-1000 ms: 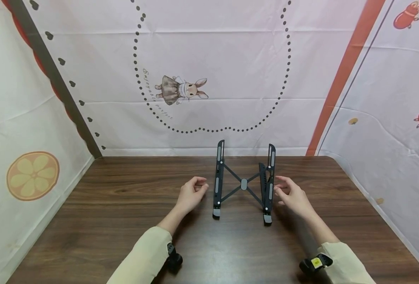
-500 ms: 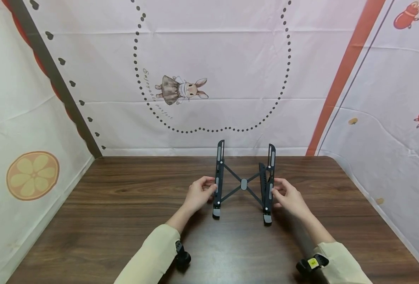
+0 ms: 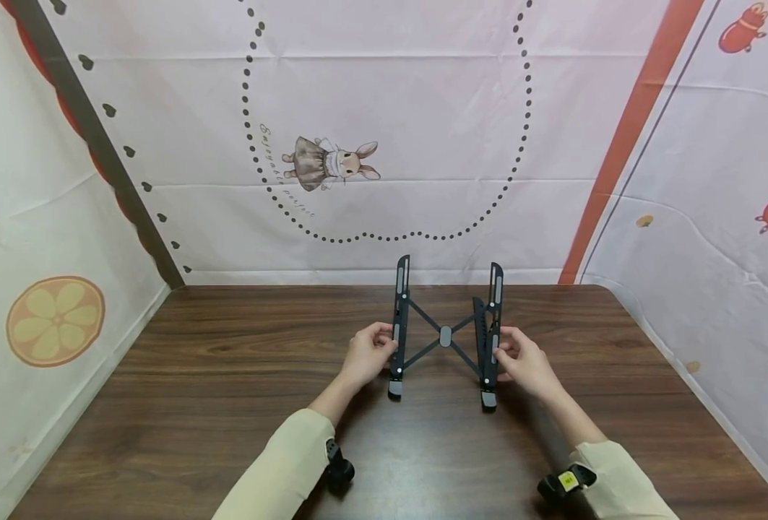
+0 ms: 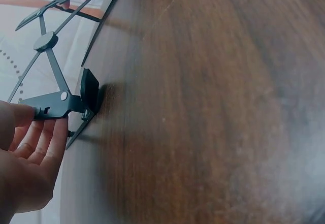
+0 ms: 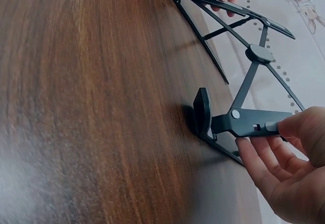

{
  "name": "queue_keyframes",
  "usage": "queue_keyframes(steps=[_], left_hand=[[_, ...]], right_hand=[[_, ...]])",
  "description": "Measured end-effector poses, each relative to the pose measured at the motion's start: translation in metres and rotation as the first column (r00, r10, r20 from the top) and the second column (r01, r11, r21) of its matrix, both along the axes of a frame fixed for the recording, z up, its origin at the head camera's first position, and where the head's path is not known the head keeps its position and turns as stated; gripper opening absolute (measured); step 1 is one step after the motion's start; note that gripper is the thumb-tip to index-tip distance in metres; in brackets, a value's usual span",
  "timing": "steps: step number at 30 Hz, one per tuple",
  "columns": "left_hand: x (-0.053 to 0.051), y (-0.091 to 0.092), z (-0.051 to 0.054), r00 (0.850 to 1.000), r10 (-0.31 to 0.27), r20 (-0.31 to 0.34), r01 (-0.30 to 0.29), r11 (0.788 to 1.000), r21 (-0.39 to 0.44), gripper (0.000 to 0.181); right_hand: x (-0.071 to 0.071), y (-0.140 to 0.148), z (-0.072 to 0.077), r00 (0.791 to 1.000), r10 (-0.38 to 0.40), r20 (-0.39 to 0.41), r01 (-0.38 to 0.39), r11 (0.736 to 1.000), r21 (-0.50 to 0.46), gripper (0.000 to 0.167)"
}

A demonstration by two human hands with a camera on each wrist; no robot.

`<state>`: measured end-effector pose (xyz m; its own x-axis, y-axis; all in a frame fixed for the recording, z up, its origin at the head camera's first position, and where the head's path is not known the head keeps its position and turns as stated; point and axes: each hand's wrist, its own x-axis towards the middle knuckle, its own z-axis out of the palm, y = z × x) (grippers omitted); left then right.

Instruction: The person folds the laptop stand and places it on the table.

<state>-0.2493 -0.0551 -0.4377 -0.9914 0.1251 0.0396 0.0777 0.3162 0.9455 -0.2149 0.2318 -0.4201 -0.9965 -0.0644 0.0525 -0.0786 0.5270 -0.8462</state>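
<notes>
Here, a black folding stand [image 3: 445, 336] rests on the dark wood-grain surface [image 3: 227, 390], toward its far edge and a little right of the middle in the head view. Two long rails make up its sides, the left rail [image 3: 400, 318] and the right rail [image 3: 495, 318], both tilted with their far ends raised. Between them, thin crossed struts [image 3: 423, 352] meet at a grey oval hub [image 4: 46, 41]. Each rail ends, on the person's side, in an upturned lip [image 5: 202, 109], and a thin leg slants down beneath each one.

The left hand [image 3: 366, 356] pinches the left rail from its outer side; in the left wrist view, the thumb lies on the rail's face and the fingers are set against its lower edge. The right hand [image 3: 528, 363] grips the right rail in the same manner, thumb on top and fingers underneath, as the right wrist view shows.

Both arms wear pale sleeves [image 3: 279, 462], with a black wrist device [image 3: 339, 466] strapped at each cuff; the right one carries a yellow label [image 3: 568, 480]. Behind the surface hangs a white printed cloth [image 3: 390, 101], bearing a sideways rabbit [image 3: 325, 165] and, at left, an orange slice [image 3: 55, 321].
</notes>
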Motion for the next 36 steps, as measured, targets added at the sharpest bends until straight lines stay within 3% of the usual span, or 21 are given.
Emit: queue_keyframes(steps=[18,36], left_hand=[[0.006,-0.014,0.005,0.998,0.011,0.055,-0.009,1.0,-0.027,0.022],[0.009,-0.041,0.004,0.996,0.028,0.082,-0.025,0.999,-0.028,0.024]], right_hand=[[-0.005,-0.014,0.002,0.997,-0.025,0.077,0.028,0.999,-0.038,0.031],[-0.011,-0.04,0.0,0.997,0.013,0.072,-0.008,0.997,-0.082,0.023]])
